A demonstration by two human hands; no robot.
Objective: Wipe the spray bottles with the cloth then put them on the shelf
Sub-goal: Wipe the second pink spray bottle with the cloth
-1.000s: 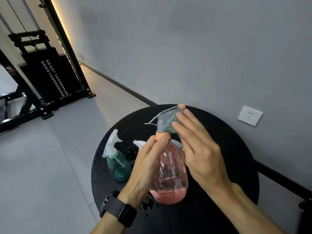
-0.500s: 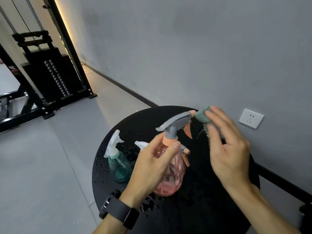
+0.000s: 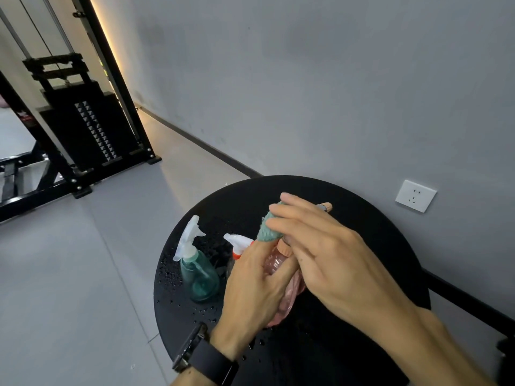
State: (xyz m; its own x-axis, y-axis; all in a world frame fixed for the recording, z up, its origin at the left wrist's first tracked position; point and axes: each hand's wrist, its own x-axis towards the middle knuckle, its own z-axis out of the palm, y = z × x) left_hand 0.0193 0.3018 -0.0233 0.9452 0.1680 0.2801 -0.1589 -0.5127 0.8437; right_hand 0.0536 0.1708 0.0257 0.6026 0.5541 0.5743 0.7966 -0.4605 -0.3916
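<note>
Gripped round its body by the left hand (image 3: 250,288), the pink spray bottle (image 3: 278,263) is held above the round black table (image 3: 376,246), its long axis leaning toward the wall. The teal cloth (image 3: 267,229) is pinched by the right hand (image 3: 328,260) directly over the sprayer head, apparently wrapped about it. A green spray bottle (image 3: 199,277) stands just left.

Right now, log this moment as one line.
left hand: grips pink plastic spray bottle | right hand: presses green cloth on nozzle | teal spray bottle: on table
</note>
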